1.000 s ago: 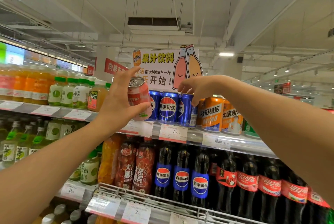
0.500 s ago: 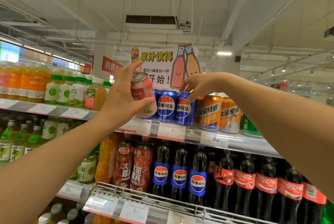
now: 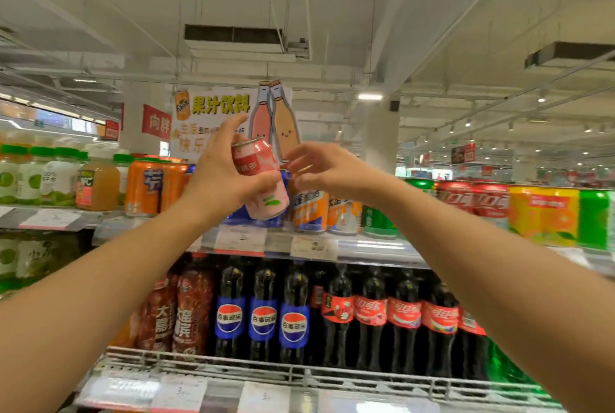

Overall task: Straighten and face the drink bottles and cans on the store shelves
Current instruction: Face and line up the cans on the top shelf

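My left hand (image 3: 219,176) grips a pink drink can (image 3: 263,176) and holds it tilted in the air in front of the top shelf (image 3: 366,249). My right hand (image 3: 326,169) hovers just right of the can with bent fingers, above the orange-and-blue cans (image 3: 309,213), and I see nothing held in it. Blue Pepsi cans (image 3: 238,214) stand behind the pink can, mostly hidden by it and by my left hand.
Orange Fanta cans (image 3: 146,186) and juice bottles (image 3: 96,184) stand to the left on the top shelf; red Coke cans (image 3: 472,203), yellow cans (image 3: 542,216) and green cans (image 3: 594,219) to the right. Pepsi bottles (image 3: 263,316) and Coke bottles (image 3: 399,316) fill the shelf below. A juice sign (image 3: 213,109) stands behind.
My left hand has carried the pink can rightward, more tilted, in front of the Pepsi cans. My right hand has lifted off the Pepsi can top and now sits close beside the pink can.
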